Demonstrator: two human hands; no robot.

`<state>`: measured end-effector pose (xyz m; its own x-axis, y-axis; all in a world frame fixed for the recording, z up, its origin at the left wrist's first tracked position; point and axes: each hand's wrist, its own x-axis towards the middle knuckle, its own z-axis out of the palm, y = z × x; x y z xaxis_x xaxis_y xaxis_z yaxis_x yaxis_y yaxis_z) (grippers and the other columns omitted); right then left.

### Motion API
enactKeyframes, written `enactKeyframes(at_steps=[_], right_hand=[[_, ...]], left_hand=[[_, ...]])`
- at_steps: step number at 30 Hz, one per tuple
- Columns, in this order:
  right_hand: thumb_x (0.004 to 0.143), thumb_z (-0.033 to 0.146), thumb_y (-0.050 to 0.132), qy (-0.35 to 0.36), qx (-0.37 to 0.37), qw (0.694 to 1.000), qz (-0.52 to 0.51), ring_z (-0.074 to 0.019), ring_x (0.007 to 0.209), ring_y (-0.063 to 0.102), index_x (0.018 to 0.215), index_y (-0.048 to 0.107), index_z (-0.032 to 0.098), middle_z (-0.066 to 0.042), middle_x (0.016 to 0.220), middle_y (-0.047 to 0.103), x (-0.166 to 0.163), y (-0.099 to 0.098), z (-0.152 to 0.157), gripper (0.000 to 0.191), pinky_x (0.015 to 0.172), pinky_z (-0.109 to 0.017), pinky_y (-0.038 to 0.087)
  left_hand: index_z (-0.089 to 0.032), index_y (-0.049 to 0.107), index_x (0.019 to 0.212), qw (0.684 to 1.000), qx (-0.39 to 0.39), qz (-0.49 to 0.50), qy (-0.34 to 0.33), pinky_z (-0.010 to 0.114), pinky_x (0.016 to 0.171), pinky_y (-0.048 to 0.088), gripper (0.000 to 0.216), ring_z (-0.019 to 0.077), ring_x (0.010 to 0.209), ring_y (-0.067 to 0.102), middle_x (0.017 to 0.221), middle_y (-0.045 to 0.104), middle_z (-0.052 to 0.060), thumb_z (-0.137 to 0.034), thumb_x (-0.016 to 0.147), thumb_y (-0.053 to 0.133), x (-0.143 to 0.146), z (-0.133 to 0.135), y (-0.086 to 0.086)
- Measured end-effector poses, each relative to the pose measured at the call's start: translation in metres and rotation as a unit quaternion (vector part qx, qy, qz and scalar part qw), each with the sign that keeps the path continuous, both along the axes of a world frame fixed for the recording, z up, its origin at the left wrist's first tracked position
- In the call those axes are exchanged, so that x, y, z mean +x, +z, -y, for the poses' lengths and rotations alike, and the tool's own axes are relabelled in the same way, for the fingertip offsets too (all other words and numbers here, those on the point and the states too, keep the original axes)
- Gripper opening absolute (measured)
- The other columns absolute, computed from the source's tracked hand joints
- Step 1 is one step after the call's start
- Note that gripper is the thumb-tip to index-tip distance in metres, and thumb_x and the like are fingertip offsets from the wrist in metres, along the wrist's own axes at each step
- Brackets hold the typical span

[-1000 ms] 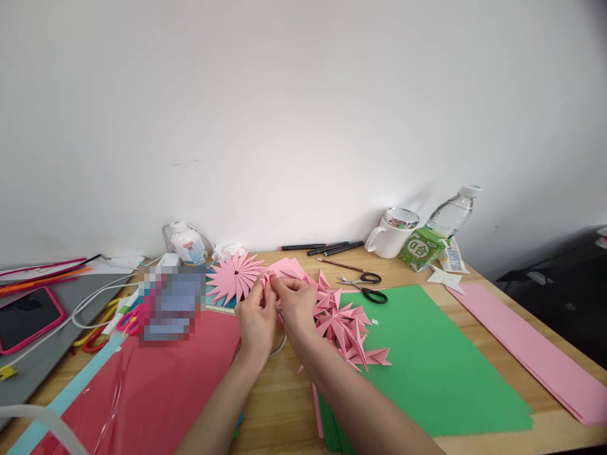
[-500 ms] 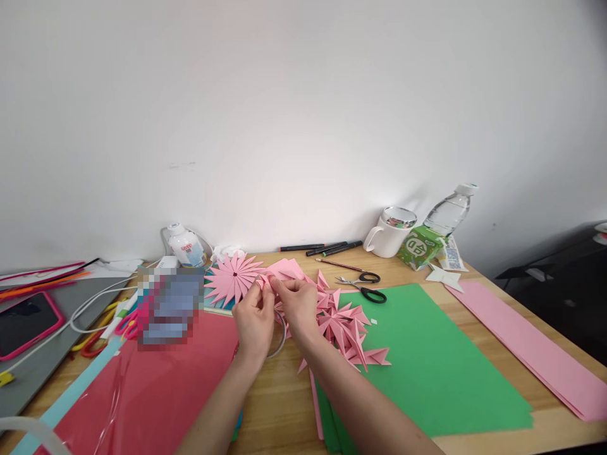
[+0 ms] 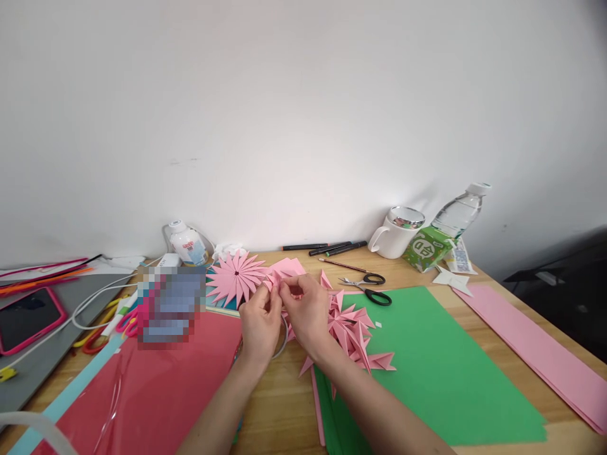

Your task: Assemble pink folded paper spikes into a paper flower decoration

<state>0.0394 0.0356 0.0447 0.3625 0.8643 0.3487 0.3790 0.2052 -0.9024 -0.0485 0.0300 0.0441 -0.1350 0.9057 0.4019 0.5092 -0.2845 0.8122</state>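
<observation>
Both hands meet over the middle of the desk, fingertips pinched on a small folded piece of pink paper (image 3: 272,279). My left hand (image 3: 260,319) grips it from the left, thumb and fingers pressed together. From the right, my right hand (image 3: 306,309) pinches the same piece; its exact folds are partly hidden by the fingers. Just beyond my left hand lies a round pink paper pinwheel (image 3: 236,273) with many points. A heap of pink folded paper pieces (image 3: 353,328) lies beside my right hand, partly under the wrist.
Green paper sheets (image 3: 441,373) lie at right, with black-handled scissors (image 3: 377,297) behind them. Pink strips (image 3: 531,347) run along the right edge. A white mug (image 3: 398,234), green box (image 3: 427,249) and water bottle (image 3: 461,212) stand at the back. Red sheets (image 3: 156,385) cover the left.
The view has shifted slightly, so most things sit a little further right. The fingers have moved a little on the pink paper piece, which both hands still hold.
</observation>
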Motion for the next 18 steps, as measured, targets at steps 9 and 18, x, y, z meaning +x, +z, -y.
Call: enactKeyframes(at_steps=[9, 18], right_hand=[[0.082, 0.008, 0.043, 0.132, 0.177, 0.972, 0.085, -0.0171, 0.089, 0.059, 0.104, 0.064, 0.022, -0.01, 0.098, 0.058, 0.012, -0.004, 0.011, 0.035, 0.072, -0.03, 0.053], [0.082, 0.005, 0.04, 0.109, 0.187, 0.958, 0.189, -0.0185, 0.091, 0.058, 0.091, 0.063, 0.016, -0.013, 0.097, 0.057, 0.016, -0.004, 0.013, 0.027, 0.068, -0.031, 0.054]], left_hand=[[-0.016, 0.046, 0.054, 0.995, -0.049, 0.086, -0.014, 0.018, 0.041, 0.027, 0.03, 0.0071, 0.044, 0.034, 0.046, 0.038, -0.006, -0.035, 0.078, 0.051, -0.003, -0.001, 0.008], [-0.017, 0.051, 0.062, 0.978, -0.089, 0.184, -0.048, 0.018, 0.042, 0.033, 0.026, 0.008, 0.044, 0.039, 0.047, 0.043, -0.006, -0.039, 0.074, 0.058, -0.005, -0.008, -0.006]])
